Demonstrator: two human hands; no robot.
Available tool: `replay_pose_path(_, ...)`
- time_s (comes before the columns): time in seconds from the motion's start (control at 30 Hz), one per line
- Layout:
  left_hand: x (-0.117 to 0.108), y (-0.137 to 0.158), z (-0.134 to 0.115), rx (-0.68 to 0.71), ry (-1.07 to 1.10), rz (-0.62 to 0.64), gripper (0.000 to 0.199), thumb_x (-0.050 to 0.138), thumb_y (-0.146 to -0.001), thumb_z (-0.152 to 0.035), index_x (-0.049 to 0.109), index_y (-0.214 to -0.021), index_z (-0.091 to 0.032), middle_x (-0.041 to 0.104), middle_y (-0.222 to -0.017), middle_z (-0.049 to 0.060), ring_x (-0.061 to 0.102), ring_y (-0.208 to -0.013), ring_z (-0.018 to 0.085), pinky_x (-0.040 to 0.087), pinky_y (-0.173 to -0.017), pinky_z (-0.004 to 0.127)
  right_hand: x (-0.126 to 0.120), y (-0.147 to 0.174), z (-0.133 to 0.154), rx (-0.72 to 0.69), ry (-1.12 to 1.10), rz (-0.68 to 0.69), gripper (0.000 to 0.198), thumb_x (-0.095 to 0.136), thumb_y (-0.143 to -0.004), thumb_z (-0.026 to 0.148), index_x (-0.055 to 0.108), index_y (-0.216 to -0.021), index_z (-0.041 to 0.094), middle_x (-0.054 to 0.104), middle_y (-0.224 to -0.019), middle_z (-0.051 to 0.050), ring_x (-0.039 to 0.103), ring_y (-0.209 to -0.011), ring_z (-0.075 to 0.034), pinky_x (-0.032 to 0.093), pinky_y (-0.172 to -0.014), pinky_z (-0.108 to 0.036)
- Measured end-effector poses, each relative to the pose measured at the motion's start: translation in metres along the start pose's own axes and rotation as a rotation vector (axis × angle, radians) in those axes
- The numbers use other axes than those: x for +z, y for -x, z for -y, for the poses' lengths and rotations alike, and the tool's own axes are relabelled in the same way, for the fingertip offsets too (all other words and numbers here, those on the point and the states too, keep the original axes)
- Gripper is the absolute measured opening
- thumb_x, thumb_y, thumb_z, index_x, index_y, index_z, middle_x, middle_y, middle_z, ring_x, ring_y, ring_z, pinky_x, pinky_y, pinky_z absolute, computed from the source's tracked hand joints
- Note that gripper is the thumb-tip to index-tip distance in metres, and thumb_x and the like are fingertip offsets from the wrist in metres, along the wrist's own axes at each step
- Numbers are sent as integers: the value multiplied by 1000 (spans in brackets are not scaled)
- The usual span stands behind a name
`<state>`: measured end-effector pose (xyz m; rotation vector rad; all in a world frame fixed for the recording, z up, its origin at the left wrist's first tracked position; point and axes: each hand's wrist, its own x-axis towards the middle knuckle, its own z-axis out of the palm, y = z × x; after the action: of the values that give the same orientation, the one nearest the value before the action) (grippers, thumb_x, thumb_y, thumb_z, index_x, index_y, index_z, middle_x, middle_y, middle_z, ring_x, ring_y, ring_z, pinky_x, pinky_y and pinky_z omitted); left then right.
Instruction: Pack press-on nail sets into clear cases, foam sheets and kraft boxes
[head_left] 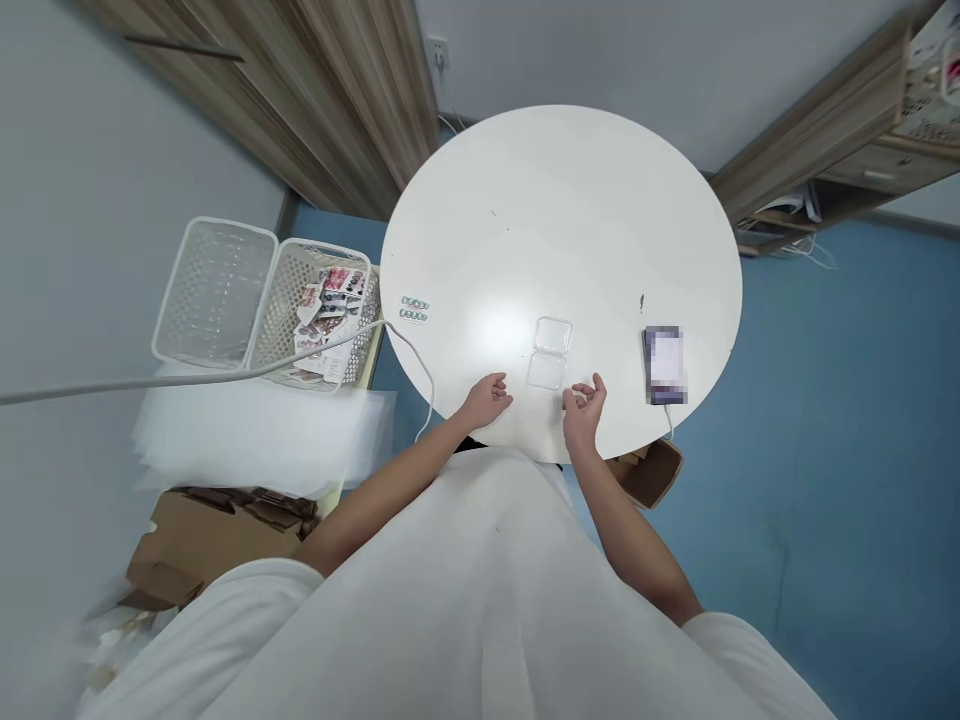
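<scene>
A small clear plastic case [550,352] lies unfolded on the white round table [555,200], its two halves hinged at the middle. To its left, near the front edge of the table, rests my left hand [487,402], fingers loosely bent and apart, holding nothing that I can see. My right hand [584,408] is just right of the case's nearer half, close to its corner. Its fingers are half curled and apart, with nothing visible in them. A small sheet of greenish nail-shaped pieces [414,309] lies by the table's left edge.
A phone-like device [665,365] with a blurred screen and a cable lies at the right. Left of the table, a white basket [281,270] holds printed packets. A white cable [409,345] crosses the table's left edge. Below stands a cardboard box [210,540].
</scene>
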<state>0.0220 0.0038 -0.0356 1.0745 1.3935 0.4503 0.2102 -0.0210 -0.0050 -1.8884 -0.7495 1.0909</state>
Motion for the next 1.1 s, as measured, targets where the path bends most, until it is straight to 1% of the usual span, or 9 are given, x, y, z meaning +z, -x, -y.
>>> replay_pose_path(0.1, -34, 1, 7, -20, -10, 78, 45, 63, -71, -27, 53, -114, -17, 58, -93, 5, 57, -79, 13, 47, -78, 31, 30, 13, 20, -104, -15, 10, 62, 46, -79, 34, 19, -134, 31, 46, -102, -2, 47, -61, -7, 46, -63, -25)
replay_pose_path(0.2, -77, 1, 14, -5, -57, 64, 40, 63, -71, -30, 56, -108, -18, 60, -89, 5, 58, -78, 15, 47, -74, 30, 72, 20, 35, -130, -6, 99, 62, 47, -78, 33, 21, -134, 30, 47, -101, -1, 45, -59, -7, 43, -57, -23)
replay_pose_path(0.37, -149, -4, 15, 131, -301, -163, 29, 59, -73, -27, 58, -101, -17, 58, -91, 6, 56, -77, 17, 46, -75, 32, 138, 19, 37, -98, 128, 274, 59, 51, -74, 31, 32, -129, 26, 51, -99, -2, 48, -63, -9, 47, -65, -27)
replay_pose_path(0.43, -170, -9, 9, 170, -368, -258, 32, 59, -73, -24, 56, -105, -16, 54, -100, 8, 56, -80, 18, 46, -78, 33, 157, 14, 37, -122, 225, 323, 56, 52, -72, 30, 38, -126, 23, 52, -99, -3, 50, -70, -11, 47, -72, -31)
replay_pose_path(0.5, -184, -18, 1, 167, -392, -293, 42, 60, -73, -23, 51, -114, -16, 49, -110, 10, 56, -81, 18, 45, -80, 35, 175, 5, 40, -176, 325, 352, 54, 53, -72, 29, 42, -123, 21, 52, -99, -5, 51, -79, -15, 46, -77, -35)
replay_pose_path(0.67, -198, -47, -13, 163, -440, -256, 66, 63, -71, -15, 35, -131, -16, 41, -118, 14, 52, -100, 26, 41, -88, 38, 220, -19, 55, -364, 481, 355, 54, 57, -71, 25, 44, -123, 20, 50, -108, -9, 47, -99, -23, 39, -91, -42)
replay_pose_path(0.8, -204, -65, -17, 121, -516, -238, 78, 67, -69, -15, 27, -136, -16, 42, -115, 14, 48, -105, 31, 42, -85, 37, 249, -30, 64, -353, 624, 322, 57, 59, -71, 26, 42, -126, 23, 50, -107, -9, 45, -101, -26, 37, -88, -46)
replay_pose_path(0.97, -208, -69, -16, 109, -653, -186, 66, 60, -77, -20, 29, -135, -21, 43, -114, 11, 51, -101, 25, 44, -80, 31, 260, -29, 68, -297, 859, 308, 62, 57, -74, 28, 33, -131, 27, 49, -110, -7, 44, -102, -27, 36, -84, -44)
replay_pose_path(1.1, -206, -68, -13, 147, -660, -188, 61, 59, -78, -20, 32, -132, -20, 43, -114, 11, 51, -101, 25, 45, -78, 32, 258, -27, 69, -289, 886, 316, 61, 55, -75, 29, 32, -132, 27, 48, -111, -8, 43, -102, -27, 36, -82, -43)
